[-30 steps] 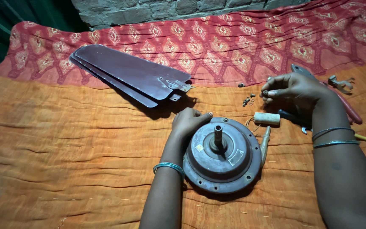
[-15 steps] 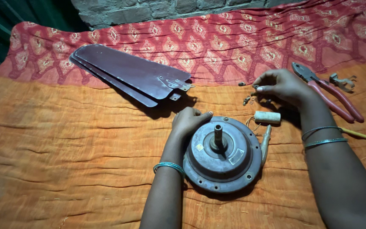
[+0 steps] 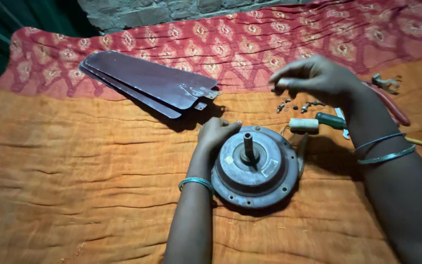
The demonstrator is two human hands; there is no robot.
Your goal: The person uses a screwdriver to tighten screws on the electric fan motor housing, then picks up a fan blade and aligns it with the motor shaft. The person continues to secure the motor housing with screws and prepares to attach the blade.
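- The person's left hand (image 3: 214, 134) rests on the upper left edge of a round grey fan motor (image 3: 255, 167), fingers curled loosely over the rim and pressing it down onto the orange quilt (image 3: 74, 171).
- The motor lies flat in the middle of the quilt with its short shaft (image 3: 248, 144) pointing up.
- The right hand (image 3: 318, 78) hovers above a scatter of small screws and washers (image 3: 294, 105), just beyond the motor.
- Its thumb and forefinger are pinched together; whether a screw sits between the tips cannot be told, as the spot is too small and dark.
- As a judgement, the step in hand is picking small fasteners off the cloth while the motor is steadied.
- The next move would call for a fine pinch, since the pieces are tiny and lie close together.
- A white cylinder (image 3: 304, 125) on a wire lies touching the motor's far right side, with a green-handled tool (image 3: 332, 121) just beside it.
- Red-handled pliers (image 3: 391, 110) and a small metal bracket (image 3: 384, 83) lie further right, partly hidden by the wrist.
- Three dark fan blades (image 3: 147, 83) are stacked at the upper left, well apart from the motor.
- No box, tray or bowl is visible; all loose parts lie straight on the quilt.
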